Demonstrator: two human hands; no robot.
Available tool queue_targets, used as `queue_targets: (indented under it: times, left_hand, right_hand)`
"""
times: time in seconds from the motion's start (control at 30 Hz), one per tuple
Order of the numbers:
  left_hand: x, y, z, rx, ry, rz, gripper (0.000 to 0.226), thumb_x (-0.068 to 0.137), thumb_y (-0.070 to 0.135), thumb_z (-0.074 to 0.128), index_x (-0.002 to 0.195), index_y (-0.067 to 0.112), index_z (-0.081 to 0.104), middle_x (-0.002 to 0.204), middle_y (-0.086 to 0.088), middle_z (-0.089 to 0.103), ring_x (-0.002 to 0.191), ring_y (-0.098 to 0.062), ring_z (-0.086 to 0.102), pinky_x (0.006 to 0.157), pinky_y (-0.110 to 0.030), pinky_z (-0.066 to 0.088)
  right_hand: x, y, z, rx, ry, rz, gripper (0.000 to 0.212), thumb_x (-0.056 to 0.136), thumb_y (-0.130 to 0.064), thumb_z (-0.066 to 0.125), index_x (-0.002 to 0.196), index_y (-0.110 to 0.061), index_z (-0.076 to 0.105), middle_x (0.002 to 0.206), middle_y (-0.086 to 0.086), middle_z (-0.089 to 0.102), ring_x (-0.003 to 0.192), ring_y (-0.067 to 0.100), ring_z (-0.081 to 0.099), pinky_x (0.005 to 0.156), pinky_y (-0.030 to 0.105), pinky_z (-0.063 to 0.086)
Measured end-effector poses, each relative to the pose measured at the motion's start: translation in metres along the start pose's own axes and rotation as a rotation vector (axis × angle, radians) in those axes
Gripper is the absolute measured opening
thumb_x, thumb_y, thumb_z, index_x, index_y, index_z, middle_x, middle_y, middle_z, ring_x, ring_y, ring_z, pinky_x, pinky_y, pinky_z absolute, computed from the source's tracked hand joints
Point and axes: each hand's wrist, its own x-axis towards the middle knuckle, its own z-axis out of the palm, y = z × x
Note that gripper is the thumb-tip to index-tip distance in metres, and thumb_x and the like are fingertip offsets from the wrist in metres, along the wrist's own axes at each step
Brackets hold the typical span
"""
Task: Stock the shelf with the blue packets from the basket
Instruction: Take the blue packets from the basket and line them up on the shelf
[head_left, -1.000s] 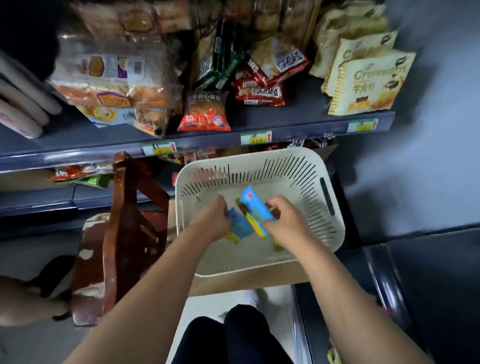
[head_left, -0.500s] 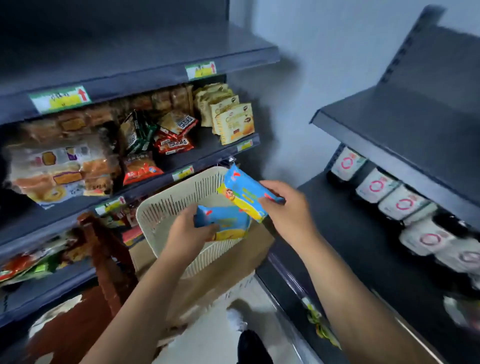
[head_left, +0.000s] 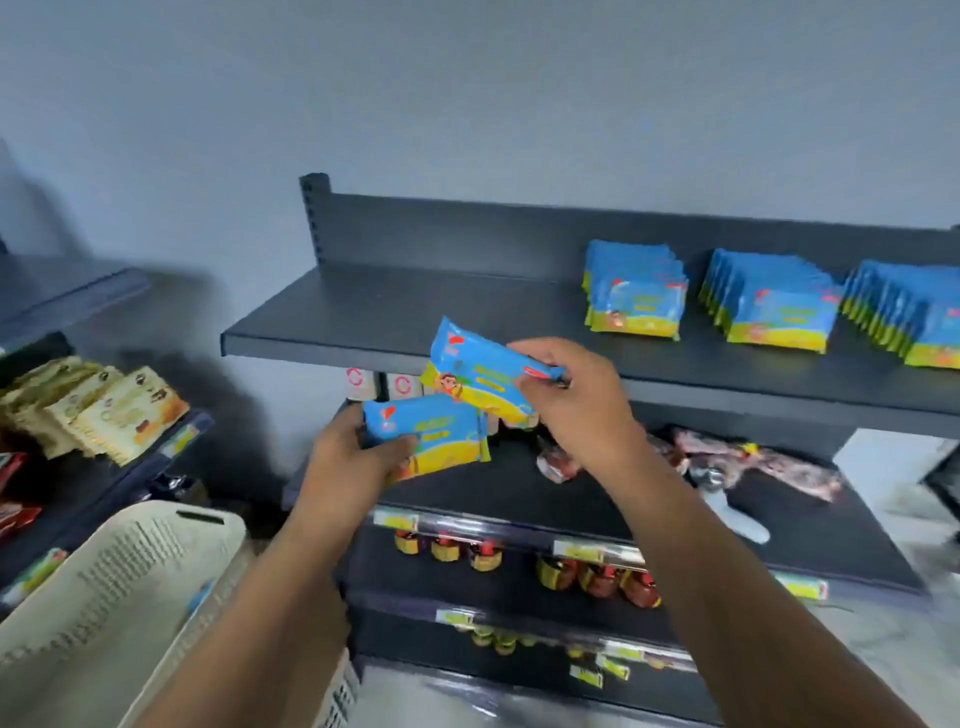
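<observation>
My left hand grips a blue and yellow packet by its left end, level with the lower shelf. My right hand pinches a second blue packet by its right end, tilted, just in front of the dark top shelf. On that shelf's right part stand three rows of the same blue packets. The cream slotted basket sits at the lower left, below my left forearm.
The left part of the top shelf is bare. The shelf below carries white round-marked packs and clear wrapped items. Lower shelves hold small jars. A second rack at the left carries yellow snack bags.
Both hands lifted a packet each out of the basket and swung right. The view turned from the snack rack to the shelf with the blue packets.
</observation>
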Motion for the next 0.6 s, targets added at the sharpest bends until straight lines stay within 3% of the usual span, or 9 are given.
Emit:
queue_targets:
  times: [0.1, 0.23, 0.3, 0.4, 0.6]
  left_hand:
    - [0.008, 0.025, 0.063, -0.009, -0.126, 0.043, 0.027, 0.085, -0.006, 0.075, 0.107, 0.008, 0.069, 0.093, 0.0, 0.079, 0.081, -0.013, 0.074, 0.062, -0.018, 0.055]
    - [0.012, 0.053, 0.142, -0.03, -0.257, 0.081, 0.03, 0.087, -0.001, 0.076, 0.114, 0.009, 0.071, 0.103, -0.002, 0.08, 0.087, -0.012, 0.075, 0.071, -0.024, 0.057]
    - [0.016, 0.062, 0.179, -0.042, -0.266, 0.115, 0.03, 0.086, -0.002, 0.076, 0.114, 0.009, 0.07, 0.101, -0.001, 0.079, 0.084, -0.009, 0.074, 0.068, -0.021, 0.056]
    - [0.019, 0.075, 0.232, -0.041, -0.269, 0.144, 0.031, 0.086, -0.002, 0.077, 0.112, 0.012, 0.068, 0.1, 0.001, 0.079, 0.086, -0.01, 0.075, 0.068, -0.019, 0.057]
    - [0.042, 0.095, 0.312, -0.057, -0.208, 0.175, 0.032, 0.087, -0.005, 0.075, 0.113, 0.012, 0.07, 0.107, -0.001, 0.079, 0.098, -0.019, 0.075, 0.085, -0.033, 0.059]
  right_hand:
    - [-0.003, -0.002, -0.067, 0.009, 0.094, 0.011, 0.039, 0.09, -0.001, 0.067, 0.099, -0.038, 0.074, 0.103, -0.023, 0.072, 0.099, -0.002, 0.066, 0.081, 0.018, 0.054]
    - [-0.001, 0.003, -0.148, -0.013, 0.23, -0.012, 0.029, 0.091, 0.0, 0.069, 0.107, -0.023, 0.074, 0.101, -0.019, 0.071, 0.084, -0.008, 0.064, 0.071, 0.013, 0.049]
    - [0.0, 0.009, -0.192, -0.064, 0.251, -0.02, 0.026, 0.092, 0.001, 0.07, 0.109, -0.018, 0.075, 0.102, -0.012, 0.072, 0.077, -0.01, 0.061, 0.067, 0.007, 0.045]
    - [0.004, 0.023, -0.263, -0.112, 0.288, -0.012, 0.029, 0.09, 0.001, 0.071, 0.107, -0.023, 0.076, 0.1, -0.017, 0.071, 0.078, -0.01, 0.059, 0.07, 0.006, 0.044]
    - [0.017, 0.069, -0.378, -0.171, 0.377, 0.036, 0.032, 0.089, -0.002, 0.072, 0.104, -0.03, 0.078, 0.094, -0.018, 0.076, 0.081, 0.001, 0.063, 0.081, 0.031, 0.054]
